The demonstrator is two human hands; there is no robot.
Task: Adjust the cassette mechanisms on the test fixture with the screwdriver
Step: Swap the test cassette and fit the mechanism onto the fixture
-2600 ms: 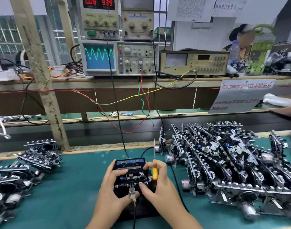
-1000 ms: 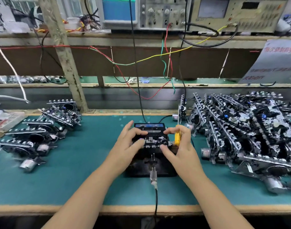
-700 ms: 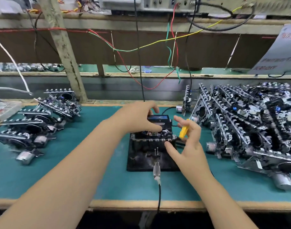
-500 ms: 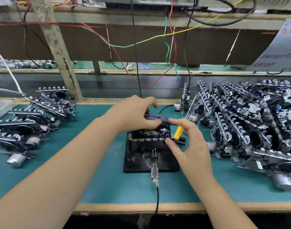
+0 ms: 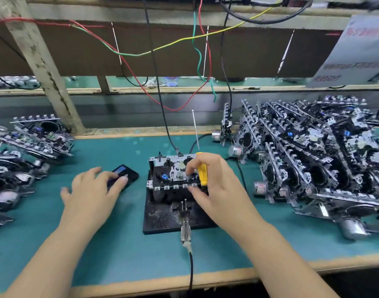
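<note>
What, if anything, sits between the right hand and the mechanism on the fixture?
Nothing visible. The right hand already touches the mechanism on the fixture, with the yellow screwdriver held upright. The cassette lies off to the left on the mat under the left hand.

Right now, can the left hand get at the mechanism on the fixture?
Probably yes. The left hand rests on the cassette just beside the mechanism, with bare mat between; only the right hand crowds its far side.
</note>
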